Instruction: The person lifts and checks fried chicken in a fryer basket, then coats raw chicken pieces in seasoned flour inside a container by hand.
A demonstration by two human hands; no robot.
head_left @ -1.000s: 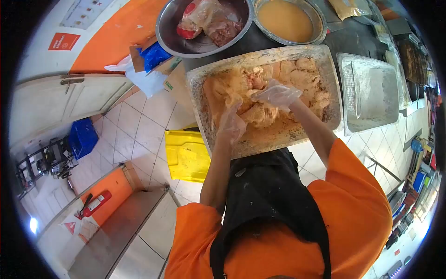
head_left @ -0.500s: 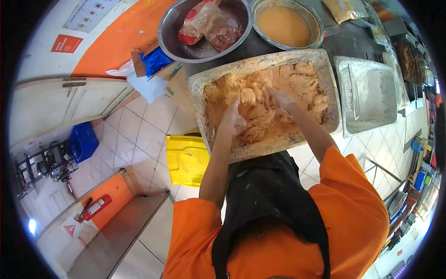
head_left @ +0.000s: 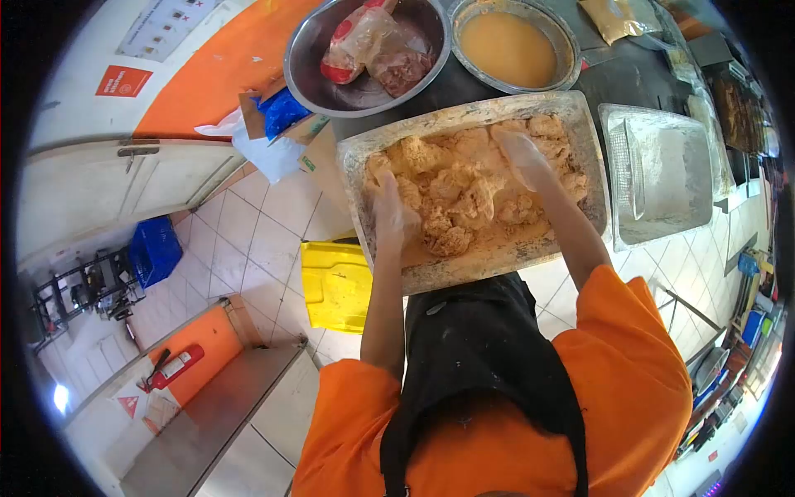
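A large tray holds orange-tinted flour and several lumpy, flour-coated pieces of what looks like chicken. At the tray's left side, my left hand is open in a clear glove, its fingers against the coated pieces there. My right hand, gloved too, is toward the far right part of the tray with its fingers stretched out over the flour and pieces. Its fingertips are partly lost among the coating. Between the two hands lies a loose heap of coated pieces.
Behind the tray stand a steel bowl with bagged meat and a bowl of orange-brown liquid. A floury tray with a wire basket sits at the right. A yellow plastic object is below left.
My hands have moved apart, the left toward the tray's left wall and the right toward its far right. The coated pieces they were gathered around now lie loose in the middle.
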